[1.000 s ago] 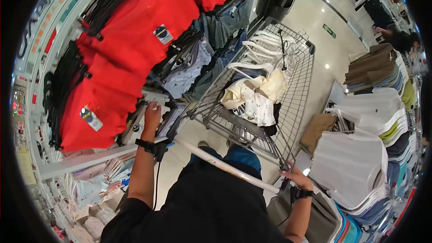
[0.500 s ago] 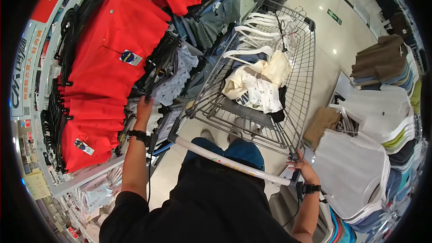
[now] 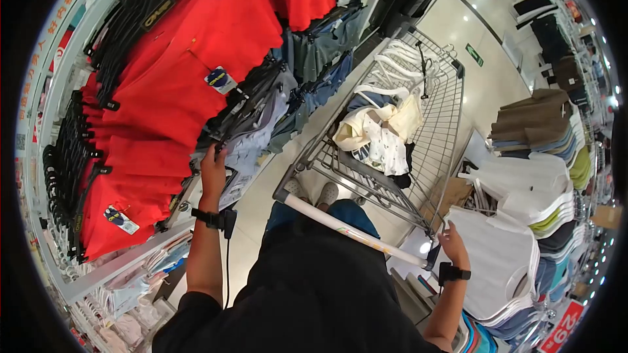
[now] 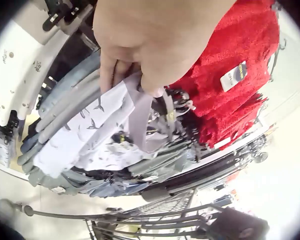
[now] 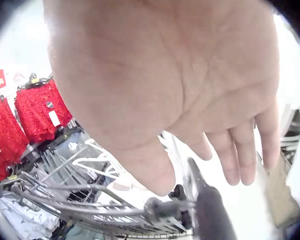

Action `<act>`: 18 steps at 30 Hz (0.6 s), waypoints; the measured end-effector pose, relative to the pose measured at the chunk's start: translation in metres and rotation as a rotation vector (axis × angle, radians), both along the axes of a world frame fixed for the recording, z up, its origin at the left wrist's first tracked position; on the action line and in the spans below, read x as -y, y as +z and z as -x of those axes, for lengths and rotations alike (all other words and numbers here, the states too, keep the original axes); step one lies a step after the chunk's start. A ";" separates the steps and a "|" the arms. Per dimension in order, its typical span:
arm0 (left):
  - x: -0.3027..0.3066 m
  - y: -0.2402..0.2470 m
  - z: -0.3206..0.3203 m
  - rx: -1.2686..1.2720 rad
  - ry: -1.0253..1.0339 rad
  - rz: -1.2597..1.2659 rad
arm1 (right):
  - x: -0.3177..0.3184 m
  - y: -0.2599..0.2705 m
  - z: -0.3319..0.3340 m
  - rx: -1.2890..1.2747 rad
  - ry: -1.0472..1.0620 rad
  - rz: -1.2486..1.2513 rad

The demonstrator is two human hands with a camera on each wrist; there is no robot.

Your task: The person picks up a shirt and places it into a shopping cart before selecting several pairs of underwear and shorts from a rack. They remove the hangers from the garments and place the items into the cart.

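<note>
My left hand [image 3: 212,182] reaches into the hanging clothes on the left. In the left wrist view its thumb and fingers pinch the grey waistband of white printed shorts [image 4: 85,127], which hang among grey and blue garments. Red shorts [image 3: 183,59] with tags hang just beside that hand. My right hand [image 3: 453,248] is at the near right corner of the shopping cart [image 3: 340,222]. Its fingers extend loosely beside the cart's dark handle end [image 5: 212,210] in the right wrist view, not wrapped around it.
White hangers [image 3: 399,62] and folded cream and white printed clothes [image 3: 386,150] lie in the cart. At the right hang white shirts [image 3: 487,258] and brown shirts [image 3: 533,117]. A tiled floor aisle [image 3: 451,33] runs ahead, with a green floor sign [image 3: 474,55].
The left hand stays at the hanging clothes, its fingers now at the garments beside the red shorts. The right hand has come slightly away from the cart's corner. The head view has shifted.
</note>
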State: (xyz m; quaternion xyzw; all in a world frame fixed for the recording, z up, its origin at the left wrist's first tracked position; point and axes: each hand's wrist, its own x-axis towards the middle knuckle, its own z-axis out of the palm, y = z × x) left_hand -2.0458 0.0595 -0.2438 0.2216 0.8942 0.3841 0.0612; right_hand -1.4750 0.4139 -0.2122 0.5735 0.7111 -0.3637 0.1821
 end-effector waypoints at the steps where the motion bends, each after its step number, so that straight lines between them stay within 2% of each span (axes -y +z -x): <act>1: 0.003 0.009 -0.003 0.007 0.015 0.000 | -0.002 0.011 0.011 -0.028 0.003 -0.047; 4: 0.002 0.044 -0.018 0.001 -0.009 -0.023 | -0.005 0.055 0.070 -0.166 0.088 -0.138; 7: -0.007 0.087 -0.034 -0.003 -0.105 -0.046 | -0.007 0.069 0.142 -0.357 0.326 -0.303; 10: -0.024 0.139 -0.055 0.082 -0.149 -0.101 | 0.013 0.102 0.250 -0.597 0.421 -0.242; 12: -0.031 0.156 -0.064 0.098 -0.199 -0.184 | 0.021 0.102 0.295 -0.854 0.601 -0.160; 14: -0.039 0.174 -0.069 0.094 -0.206 -0.229 | 0.023 0.110 0.320 -0.817 0.730 -0.264; 17: -0.046 0.181 -0.071 0.115 -0.203 -0.275 | 0.004 0.099 0.326 -1.098 0.426 -0.160; 18: -0.044 0.178 -0.074 0.146 -0.202 -0.304 | -0.003 0.101 0.327 -1.141 0.378 -0.212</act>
